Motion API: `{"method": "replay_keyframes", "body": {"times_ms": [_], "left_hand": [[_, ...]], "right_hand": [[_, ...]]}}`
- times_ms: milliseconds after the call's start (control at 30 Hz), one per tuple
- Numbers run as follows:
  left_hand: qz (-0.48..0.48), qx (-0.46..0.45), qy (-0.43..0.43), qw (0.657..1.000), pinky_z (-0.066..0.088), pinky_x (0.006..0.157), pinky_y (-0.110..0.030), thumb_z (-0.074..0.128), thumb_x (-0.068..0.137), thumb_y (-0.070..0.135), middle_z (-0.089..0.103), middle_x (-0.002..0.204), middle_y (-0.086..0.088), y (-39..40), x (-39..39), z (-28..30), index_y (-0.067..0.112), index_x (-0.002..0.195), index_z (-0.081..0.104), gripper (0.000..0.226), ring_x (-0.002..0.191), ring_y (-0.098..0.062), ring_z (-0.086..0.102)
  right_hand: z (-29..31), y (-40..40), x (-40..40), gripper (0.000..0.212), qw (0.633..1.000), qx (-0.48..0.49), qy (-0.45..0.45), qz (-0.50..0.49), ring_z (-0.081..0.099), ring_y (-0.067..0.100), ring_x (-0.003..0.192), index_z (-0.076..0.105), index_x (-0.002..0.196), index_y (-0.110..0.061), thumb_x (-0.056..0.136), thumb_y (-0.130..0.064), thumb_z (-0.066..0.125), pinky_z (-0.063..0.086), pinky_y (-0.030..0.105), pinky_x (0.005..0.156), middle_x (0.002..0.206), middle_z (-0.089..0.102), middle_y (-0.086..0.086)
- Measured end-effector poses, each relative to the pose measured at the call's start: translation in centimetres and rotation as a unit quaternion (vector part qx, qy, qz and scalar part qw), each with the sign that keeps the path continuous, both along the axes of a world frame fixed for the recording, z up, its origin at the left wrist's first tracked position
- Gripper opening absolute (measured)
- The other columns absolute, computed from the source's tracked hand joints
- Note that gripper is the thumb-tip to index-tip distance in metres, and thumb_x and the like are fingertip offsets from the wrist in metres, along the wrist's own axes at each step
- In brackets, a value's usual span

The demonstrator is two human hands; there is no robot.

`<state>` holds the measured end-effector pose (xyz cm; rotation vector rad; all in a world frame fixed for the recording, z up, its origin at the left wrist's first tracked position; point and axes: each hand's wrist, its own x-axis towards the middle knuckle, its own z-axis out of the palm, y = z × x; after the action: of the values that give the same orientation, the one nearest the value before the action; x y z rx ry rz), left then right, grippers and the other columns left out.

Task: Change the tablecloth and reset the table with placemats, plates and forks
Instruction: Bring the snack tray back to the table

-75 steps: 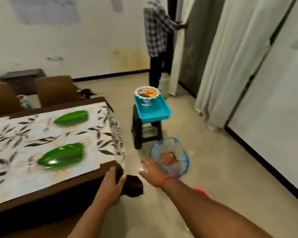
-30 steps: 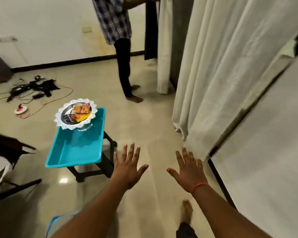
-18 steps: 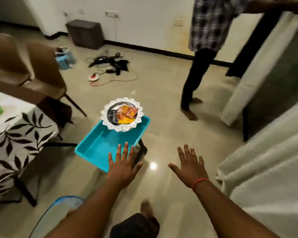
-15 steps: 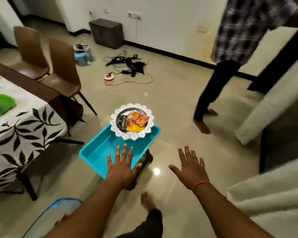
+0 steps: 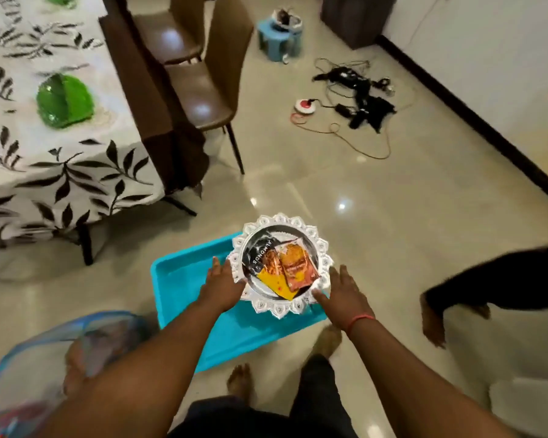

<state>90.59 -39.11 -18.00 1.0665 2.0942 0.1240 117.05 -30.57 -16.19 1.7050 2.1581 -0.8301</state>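
Head view: a blue mesh basket [image 5: 45,358] sits lowest left. Beyond it, the left hand [image 5: 222,284] and right hand [image 5: 342,295], fingers straight, flank a scalloped silver plate [image 5: 279,306] of snack packets [image 5: 282,267], touching its rim over a turquoise tray [image 5: 184,279]. Farther off, green plates [image 5: 64,104] lie on the leaf-print tablecloth [image 5: 60,172].

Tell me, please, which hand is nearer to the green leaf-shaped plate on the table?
Left. The left hand is at the near-left rim of the silver dish on the teal tray, on the side toward the green plate. The right hand is at the dish's far side.
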Motion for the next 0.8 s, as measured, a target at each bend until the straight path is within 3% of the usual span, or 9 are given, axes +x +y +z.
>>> {"method": "replay_keyframes", "body": {"times_ms": [100, 200, 300, 367, 433, 533, 633, 733, 800], "left_hand": [[0.194, -0.027, -0.102, 0.975, 0.018, 0.120, -0.036, 0.052, 0.100, 0.037, 0.013, 0.164, -0.019, 1.8, 0.6, -1.9, 0.005, 0.157, 0.016, 0.075, 0.154, -0.032, 0.006], [0.362, -0.009, -0.140, 0.921, 0.034, 0.108, -0.031, 0.057, 0.096, 0.035, 0.038, 0.152, -0.014, 3.1, 2.1, -2.9, 0.001, 0.150, 0.031, 0.070, 0.145, -0.032, 0.033], [0.468, -0.010, -0.174, 0.866, 0.039, 0.080, -0.029, 0.056, 0.097, 0.024, 0.060, 0.123, -0.006, 5.3, 3.4, -4.0, 0.007, 0.126, 0.057, 0.033, 0.118, -0.030, 0.058], [0.517, 0.006, -0.197, 0.833, 0.044, 0.078, -0.032, 0.057, 0.093, 0.026, 0.066, 0.117, -0.017, 6.1, 3.9, -4.6, 0.012, 0.114, 0.059, 0.025, 0.101, -0.029, 0.063], [0.568, 0.028, -0.214, 0.794, 0.043, 0.073, -0.029, 0.060, 0.091, 0.025, 0.065, 0.109, -0.016, 6.6, 4.6, -4.5, 0.015, 0.109, 0.058, 0.020, 0.087, -0.021, 0.061], [0.645, 0.059, -0.240, 0.723, 0.044, 0.071, -0.026, 0.061, 0.091, 0.022, 0.067, 0.109, -0.008, 6.6, 5.4, -4.2, 0.015, 0.111, 0.060, 0.020, 0.081, -0.015, 0.061], [0.686, 0.100, -0.216, 0.688, 0.047, 0.073, -0.031, 0.059, 0.090, 0.017, 0.068, 0.087, -0.005, 6.0, 5.6, -3.4, 0.009, 0.097, 0.065, 0.012, 0.068, -0.011, 0.064], [0.715, 0.115, -0.150, 0.673, 0.048, 0.094, -0.039, 0.052, 0.093, 0.018, 0.060, 0.104, -0.005, 5.2, 5.6, -1.9, 0.004, 0.123, 0.062, 0.034, 0.095, -0.017, 0.056], [0.742, 0.140, -0.104, 0.648, 0.046, 0.094, -0.036, 0.047, 0.097, 0.016, 0.059, 0.110, -0.008, 5.3, 5.4, -1.1, 0.004, 0.128, 0.059, 0.035, 0.099, -0.018, 0.053]], "right_hand": [[-3.1, 6.7, -1.2, 0.080, 0.996, -0.073, 0.046, 0.035, 0.005, 0.027, 0.152, 0.014, 0.157, -0.017, 0.095, -0.044, 0.056, 0.017, 0.038, 0.120, 0.165, 0.009, 0.009], [-6.1, 12.2, -2.3, 0.084, 0.989, -0.138, 0.051, 0.034, 0.007, 0.027, 0.152, 0.016, 0.156, -0.007, 0.091, -0.034, 0.062, 0.016, 0.034, 0.119, 0.163, 0.014, 0.014], [-7.7, 16.8, -3.1, 0.084, 0.981, -0.180, 0.064, 0.008, 0.036, 0.028, 0.139, 0.028, 0.147, 0.002, 0.083, -0.038, 0.066, 0.034, 0.030, 0.108, 0.146, 0.042, 0.011], [-8.3, 18.8, -3.9, 0.064, 0.972, -0.226, 0.067, -0.012, 0.050, 0.028, 0.125, 0.035, 0.143, -0.004, 0.090, -0.024, 0.063, 0.038, 0.025, 0.094, 0.128, 0.049, 0.004], [-9.6, 20.4, -4.9, 0.053, 0.968, -0.242, 0.063, 0.002, 0.060, 0.029, 0.113, 0.049, 0.133, -0.013, 0.084, -0.026, 0.064, 0.048, 0.032, 0.096, 0.125, 0.061, 0.003], [-15.4, 22.2, -4.5, 0.037, 0.969, -0.238, 0.060, 0.034, 0.067, 0.031, 0.097, 0.064, 0.107, -0.014, 0.071, -0.022, 0.062, 0.055, 0.043, 0.089, 0.106, 0.071, 0.010], [-14.0, 21.9, -5.2, 0.026, 0.966, -0.240, 0.077, 0.047, 0.068, 0.031, 0.084, 0.066, 0.089, -0.012, 0.066, -0.024, 0.062, 0.056, 0.039, 0.076, 0.087, 0.071, 0.007], [-11.5, 21.7, -5.9, 0.021, 0.962, -0.250, 0.105, 0.035, 0.062, 0.026, 0.072, 0.062, 0.073, -0.018, 0.058, -0.033, 0.061, 0.054, 0.041, 0.071, 0.073, 0.064, 0.002], [-8.7, 21.5, -6.8, 0.014, 0.960, -0.245, 0.134, 0.013, 0.062, 0.027, 0.072, 0.062, 0.070, -0.019, 0.064, -0.032, 0.060, 0.054, 0.042, 0.073, 0.070, 0.063, 0.002]]}}
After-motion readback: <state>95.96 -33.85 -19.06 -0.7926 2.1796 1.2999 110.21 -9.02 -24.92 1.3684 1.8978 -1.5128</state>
